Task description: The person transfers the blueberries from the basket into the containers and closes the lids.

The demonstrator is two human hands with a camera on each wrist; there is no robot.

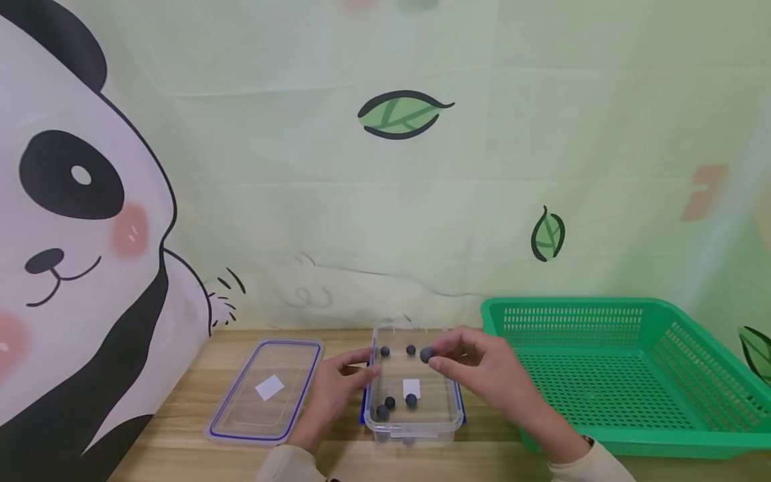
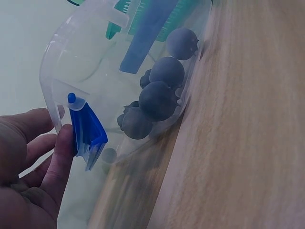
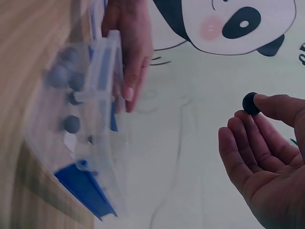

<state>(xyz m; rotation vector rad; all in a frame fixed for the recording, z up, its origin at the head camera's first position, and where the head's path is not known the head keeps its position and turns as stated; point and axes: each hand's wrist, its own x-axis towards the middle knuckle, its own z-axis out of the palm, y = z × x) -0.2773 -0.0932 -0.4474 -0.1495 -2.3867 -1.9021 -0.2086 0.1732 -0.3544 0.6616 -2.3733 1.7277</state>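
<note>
Between the thumb and fingertips of my right hand is a blueberry, pinched over the far right part of a clear plastic container. My left hand holds the container's left rim, its thumb and fingertips beside a blue latch. Several blueberries lie on the container's floor, some toward the near end and others toward the far end. A small white paper square is also in it. The container has no lid on it.
To the left, a clear lid with a blue seal lies flat on the wooden table, a white paper square on it. At the right stands a green slotted basket. A panda-printed cloth hangs behind.
</note>
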